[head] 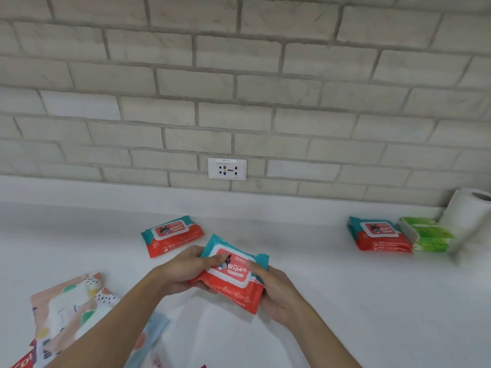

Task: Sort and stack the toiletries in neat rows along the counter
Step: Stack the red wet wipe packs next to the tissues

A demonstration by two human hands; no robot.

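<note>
A red and teal wipes pack point(233, 274) is held above the white counter point(345, 301) by both hands. My left hand point(183, 269) grips its left side with the thumb on top. My right hand point(276, 290) grips its right side. Another red and teal wipes pack point(172, 235) lies flat on the counter just behind, to the left. At the far right, a stack of red and teal wipes packs point(378, 235) sits beside a stack of green tissue packs point(426, 235).
A white paper roll point(470, 213) stands at the far right against the brick wall. Several pastel patterned packs point(71, 309) lie at the lower left, partly under my left forearm. A wall socket point(227, 169) sits just above the counter's back edge.
</note>
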